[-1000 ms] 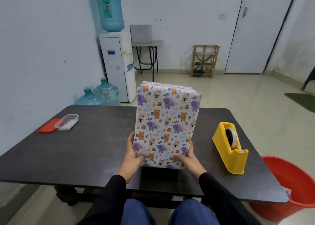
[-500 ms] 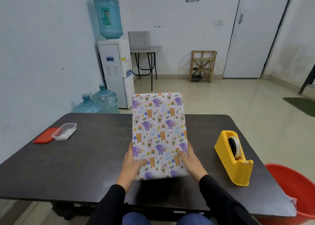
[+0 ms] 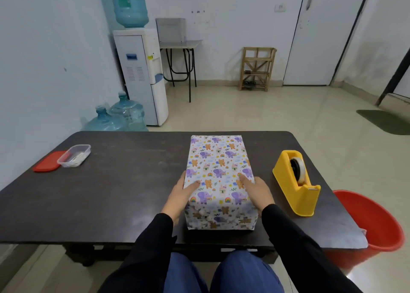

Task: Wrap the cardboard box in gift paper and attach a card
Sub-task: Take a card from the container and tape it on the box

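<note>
Wrapped box [image 3: 218, 170] now down flat on table [image 3: 122, 181], btwn L hand [image 3: 179, 195] & R hand [image 3: 258, 193], both hands gripping its sides.

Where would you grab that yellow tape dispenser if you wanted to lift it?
Probably from above: pinch the tape dispenser across its two flat side walls, near the tall far end. Those walls look broad and parallel, so they suit a pinch. The low near end carries the cutter, which is best avoided.

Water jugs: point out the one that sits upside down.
The top jug, set neck-down into the white dispenser by the back wall. The other two jugs stand upright on the floor beside the dispenser, caps up.
</note>
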